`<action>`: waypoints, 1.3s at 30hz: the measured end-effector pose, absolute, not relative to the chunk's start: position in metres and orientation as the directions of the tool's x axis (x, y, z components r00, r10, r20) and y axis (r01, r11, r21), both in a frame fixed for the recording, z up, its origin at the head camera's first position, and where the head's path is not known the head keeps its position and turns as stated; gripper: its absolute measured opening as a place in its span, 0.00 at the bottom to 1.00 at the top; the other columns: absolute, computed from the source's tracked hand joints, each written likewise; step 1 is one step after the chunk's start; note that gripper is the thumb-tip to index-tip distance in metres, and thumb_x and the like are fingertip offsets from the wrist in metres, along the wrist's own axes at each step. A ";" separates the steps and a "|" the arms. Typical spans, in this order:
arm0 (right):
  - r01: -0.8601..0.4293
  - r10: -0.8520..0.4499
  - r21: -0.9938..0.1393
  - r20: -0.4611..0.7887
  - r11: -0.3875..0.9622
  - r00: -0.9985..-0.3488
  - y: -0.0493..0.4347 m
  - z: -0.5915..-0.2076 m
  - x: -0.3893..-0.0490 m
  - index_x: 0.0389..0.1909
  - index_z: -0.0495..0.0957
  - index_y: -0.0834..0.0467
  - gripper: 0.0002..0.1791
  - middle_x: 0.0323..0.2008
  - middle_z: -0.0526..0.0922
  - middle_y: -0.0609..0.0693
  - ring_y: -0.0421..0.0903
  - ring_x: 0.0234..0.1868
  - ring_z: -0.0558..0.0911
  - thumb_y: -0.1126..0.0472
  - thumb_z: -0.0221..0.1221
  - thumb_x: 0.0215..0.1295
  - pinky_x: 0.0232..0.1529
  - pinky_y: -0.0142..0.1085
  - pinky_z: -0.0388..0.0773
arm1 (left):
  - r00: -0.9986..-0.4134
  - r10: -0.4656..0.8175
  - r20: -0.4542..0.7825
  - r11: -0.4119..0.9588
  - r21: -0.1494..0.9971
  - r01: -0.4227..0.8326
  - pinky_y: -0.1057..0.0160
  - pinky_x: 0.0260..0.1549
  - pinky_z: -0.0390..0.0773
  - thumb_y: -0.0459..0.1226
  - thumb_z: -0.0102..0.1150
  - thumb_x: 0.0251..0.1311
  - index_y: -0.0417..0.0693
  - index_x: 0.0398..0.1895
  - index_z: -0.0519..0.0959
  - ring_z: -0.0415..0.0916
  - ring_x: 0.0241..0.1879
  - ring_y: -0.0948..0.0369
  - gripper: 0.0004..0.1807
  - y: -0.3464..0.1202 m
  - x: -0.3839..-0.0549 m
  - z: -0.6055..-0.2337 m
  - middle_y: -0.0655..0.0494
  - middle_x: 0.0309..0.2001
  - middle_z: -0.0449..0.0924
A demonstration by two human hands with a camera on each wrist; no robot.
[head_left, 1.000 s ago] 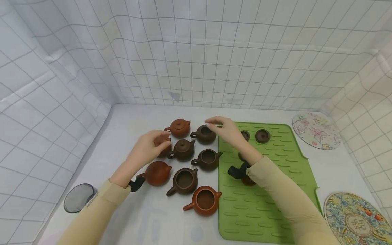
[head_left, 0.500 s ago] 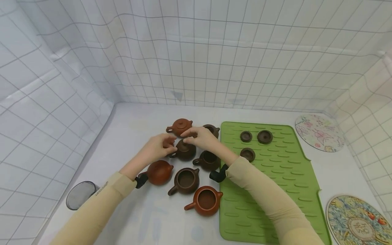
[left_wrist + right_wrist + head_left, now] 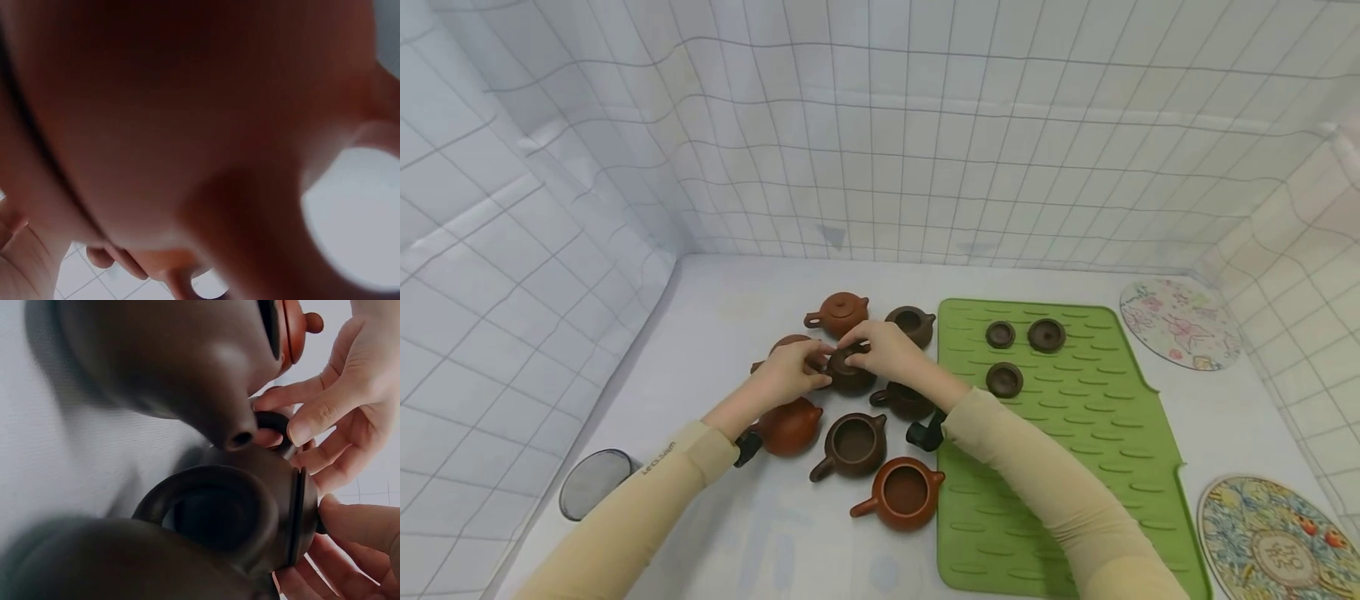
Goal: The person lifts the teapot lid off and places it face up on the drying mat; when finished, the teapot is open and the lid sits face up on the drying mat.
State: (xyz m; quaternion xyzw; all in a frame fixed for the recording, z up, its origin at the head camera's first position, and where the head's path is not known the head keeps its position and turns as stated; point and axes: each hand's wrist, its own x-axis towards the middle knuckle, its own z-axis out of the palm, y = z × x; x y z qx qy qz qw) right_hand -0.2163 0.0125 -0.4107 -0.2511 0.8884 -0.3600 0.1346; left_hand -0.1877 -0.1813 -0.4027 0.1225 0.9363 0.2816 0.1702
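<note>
Fingers (image 3: 340,572) of the right hand (image 3: 887,354) pinch the lid knob (image 3: 322,526) of a teapot (image 3: 852,382), and those of the left hand (image 3: 786,373) its handle (image 3: 270,418). It stands among other teapots (image 3: 904,493) on the white bench (image 3: 722,308), with grid-lined cloth (image 3: 880,150) at twelve o'clock and a green mat (image 3: 1097,408) at three o'clock. Letters on the left sleeve (image 3: 640,500) are too small to read. This teapot is dark brown and rounded.

Dark brown teapot (image 3: 852,382), lidded, upright

Blurred brown teapot (image 3: 187,131), hand (image 3: 25,265) lower left
</note>
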 end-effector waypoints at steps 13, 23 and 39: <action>-0.362 -0.513 -0.677 -0.027 0.641 -0.858 0.012 -0.412 -0.216 0.47 0.85 0.55 0.12 0.48 0.87 0.49 0.46 0.49 0.84 0.60 0.66 0.64 0.47 0.37 0.81 | -0.928 0.307 -0.210 0.806 0.577 0.136 0.63 0.33 0.83 0.32 0.66 0.60 0.41 0.59 0.78 0.84 0.37 0.55 0.22 -0.182 -0.190 -0.410 0.41 0.49 0.83; -0.340 -0.487 -0.719 0.002 0.607 -0.873 0.018 -0.408 -0.216 0.47 0.85 0.52 0.11 0.49 0.86 0.47 0.46 0.51 0.83 0.56 0.65 0.65 0.49 0.37 0.81 | -0.933 0.280 -0.225 0.790 0.607 0.091 0.64 0.32 0.83 0.30 0.65 0.60 0.37 0.57 0.78 0.85 0.41 0.54 0.20 -0.181 -0.188 -0.414 0.41 0.50 0.81; 0.224 -0.407 -0.974 -0.194 -0.027 -0.893 0.107 -0.395 -0.203 0.64 0.71 0.66 0.21 0.61 0.75 0.57 0.45 0.57 0.80 0.63 0.54 0.74 0.63 0.39 0.75 | -0.939 0.275 -0.204 0.799 0.593 0.105 0.65 0.32 0.81 0.33 0.66 0.61 0.40 0.60 0.78 0.83 0.40 0.55 0.23 -0.181 -0.187 -0.415 0.43 0.50 0.82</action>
